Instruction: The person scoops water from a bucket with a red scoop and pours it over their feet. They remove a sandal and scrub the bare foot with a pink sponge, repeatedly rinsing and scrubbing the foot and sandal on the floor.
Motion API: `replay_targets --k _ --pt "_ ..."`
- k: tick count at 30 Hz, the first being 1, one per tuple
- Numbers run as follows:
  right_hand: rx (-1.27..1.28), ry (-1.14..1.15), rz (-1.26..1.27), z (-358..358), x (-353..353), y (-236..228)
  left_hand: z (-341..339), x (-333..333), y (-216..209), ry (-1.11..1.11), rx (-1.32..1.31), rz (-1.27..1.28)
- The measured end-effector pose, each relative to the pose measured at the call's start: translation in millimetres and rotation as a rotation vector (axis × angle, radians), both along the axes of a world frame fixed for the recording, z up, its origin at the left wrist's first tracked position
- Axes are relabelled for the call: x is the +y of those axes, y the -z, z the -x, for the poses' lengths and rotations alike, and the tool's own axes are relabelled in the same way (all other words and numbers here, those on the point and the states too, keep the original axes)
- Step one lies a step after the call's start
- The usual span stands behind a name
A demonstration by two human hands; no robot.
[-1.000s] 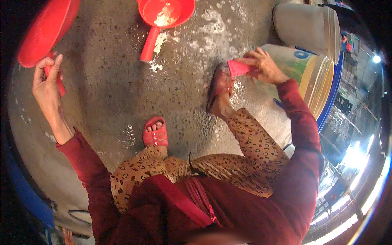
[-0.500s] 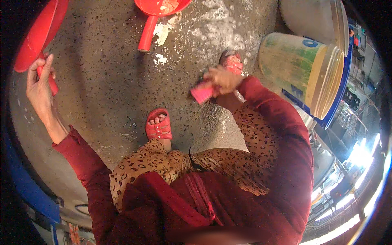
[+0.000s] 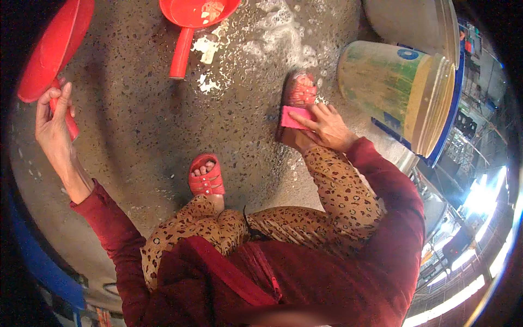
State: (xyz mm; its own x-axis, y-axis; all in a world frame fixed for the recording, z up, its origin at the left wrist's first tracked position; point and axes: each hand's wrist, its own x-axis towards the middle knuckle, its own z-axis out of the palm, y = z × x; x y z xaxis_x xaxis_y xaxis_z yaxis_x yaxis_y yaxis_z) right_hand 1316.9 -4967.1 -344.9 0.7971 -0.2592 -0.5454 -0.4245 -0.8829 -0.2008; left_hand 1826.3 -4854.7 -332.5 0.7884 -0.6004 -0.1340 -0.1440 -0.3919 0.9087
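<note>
My left hand (image 3: 53, 114) is closed around the handle of a red pan-shaped dipper (image 3: 60, 49), tilted up at the far left. My right hand (image 3: 329, 128) holds a flat pink block that looks like a sponge (image 3: 297, 116), its fingers lying over the top. That block is at my right foot, over the rear of its wet red sandal (image 3: 301, 90); whether it touches the sandal or the ankle I cannot tell. A second red pan-shaped dipper (image 3: 180, 52) sits on the wet floor ahead, with pale bits and liquid in its bowl.
White suds (image 3: 283, 32) and whitish puddles (image 3: 206, 49) spread over the speckled floor (image 3: 131, 109). On the right stand a large stained bucket (image 3: 387, 87) and a paler container (image 3: 408, 24) behind it. My left foot wears a red sandal (image 3: 206, 177).
My right hand has drawn back and to the right with the pink sponge, which now lies flatter by the right foot. The left hand's hold on the dipper is almost unchanged.
</note>
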Motion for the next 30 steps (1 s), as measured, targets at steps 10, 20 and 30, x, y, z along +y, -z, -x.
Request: replay_targets --k 10,20,30 --pt "-0.058 0.154 0.107 0.9 -14.4 31.2 -13.5 24.3 6.6 -0.041 0.032 0.136" --pt "0.069 0.102 0.181 -31.9 -58.6 34.0 -17.3 58.6 8.9 -0.13 0.017 0.116" --pt "0.199 0.137 0.129 -34.5 -45.1 30.1 -17.5 63.5 25.7 -0.086 0.033 0.047"
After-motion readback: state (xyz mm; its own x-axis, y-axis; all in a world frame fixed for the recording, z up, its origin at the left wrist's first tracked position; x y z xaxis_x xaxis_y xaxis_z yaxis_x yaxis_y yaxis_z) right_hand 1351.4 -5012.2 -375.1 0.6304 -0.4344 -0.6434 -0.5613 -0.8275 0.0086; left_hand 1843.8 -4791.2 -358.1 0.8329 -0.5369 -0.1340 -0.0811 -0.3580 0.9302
